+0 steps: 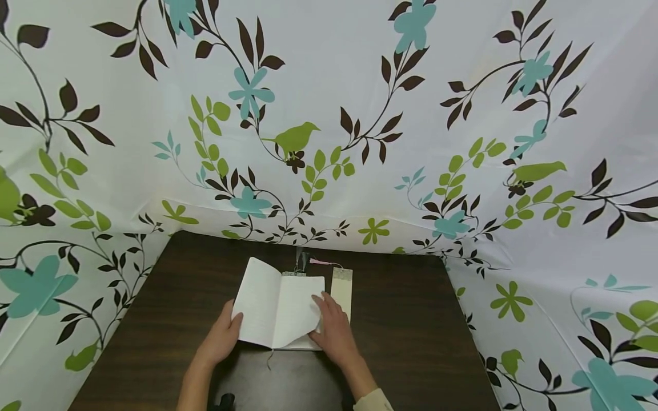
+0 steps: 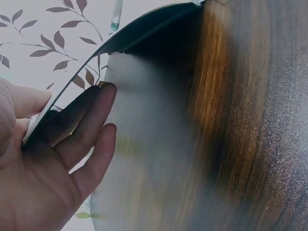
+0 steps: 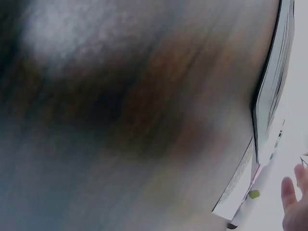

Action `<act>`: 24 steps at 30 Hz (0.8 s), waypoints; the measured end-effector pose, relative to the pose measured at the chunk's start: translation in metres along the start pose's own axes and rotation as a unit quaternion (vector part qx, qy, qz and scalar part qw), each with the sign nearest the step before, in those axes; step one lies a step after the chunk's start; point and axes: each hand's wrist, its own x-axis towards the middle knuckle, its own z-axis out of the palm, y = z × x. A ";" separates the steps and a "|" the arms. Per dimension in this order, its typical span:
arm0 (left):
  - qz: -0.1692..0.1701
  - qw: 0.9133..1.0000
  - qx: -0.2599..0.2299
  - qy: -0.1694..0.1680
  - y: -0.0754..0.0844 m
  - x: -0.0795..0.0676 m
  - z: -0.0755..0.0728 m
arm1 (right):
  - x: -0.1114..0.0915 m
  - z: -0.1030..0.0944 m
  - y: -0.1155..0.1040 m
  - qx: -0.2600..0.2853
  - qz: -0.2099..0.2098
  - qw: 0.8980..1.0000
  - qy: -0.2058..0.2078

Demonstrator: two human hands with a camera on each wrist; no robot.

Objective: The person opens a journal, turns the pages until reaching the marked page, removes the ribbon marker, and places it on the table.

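- So, notebook (image 1: 256, 305) lies open on the dark table (image 1: 406, 325), near its middle, between the 2 hands; left side tilted up off the surface.
- Progress, my read: opening is done, 1 leaf (image 1: 293, 305) part-lifted at its lower right corner, not turned over. Finishing that turn looks like what's left of this step. Both facing pages look blank from where I stand.
- Left hand (image 1: 222, 334): loosely curled, thumb on the page side, fingers behind the dark cover; has hold of the notebook's left edge.
- Right hand (image 1: 336, 334): fingers at the leaf's right edge, thumb by the raised corner, partly bent. Can't tell if it really pinches the paper.
- Containers: can't make out any box or tray. Closest thing is the notebook, holding its pages; thin ribbon (image 1: 269, 359) trails out at the bottom.
- Pale bookmark (image 1: 341, 285) with pink tassel (image 1: 321, 262) lies just right of the notebook, not between pages.
- Behind the notebook: 1 clip-like item (image 1: 300, 262), partly hidden, can't identify.
- Around: floral cloth (image 1: 370, 188).
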 end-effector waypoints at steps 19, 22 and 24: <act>0.037 0.996 0.045 0.075 0.009 0.001 0.010 | 0.008 0.014 -0.067 0.036 -0.078 0.988 -0.131; -0.018 0.996 0.049 0.071 0.013 0.002 0.007 | 0.005 0.017 -0.070 0.049 -0.091 0.983 -0.149; -0.042 0.993 0.073 0.079 0.014 0.003 0.006 | 0.004 0.019 -0.068 0.056 -0.102 0.981 -0.156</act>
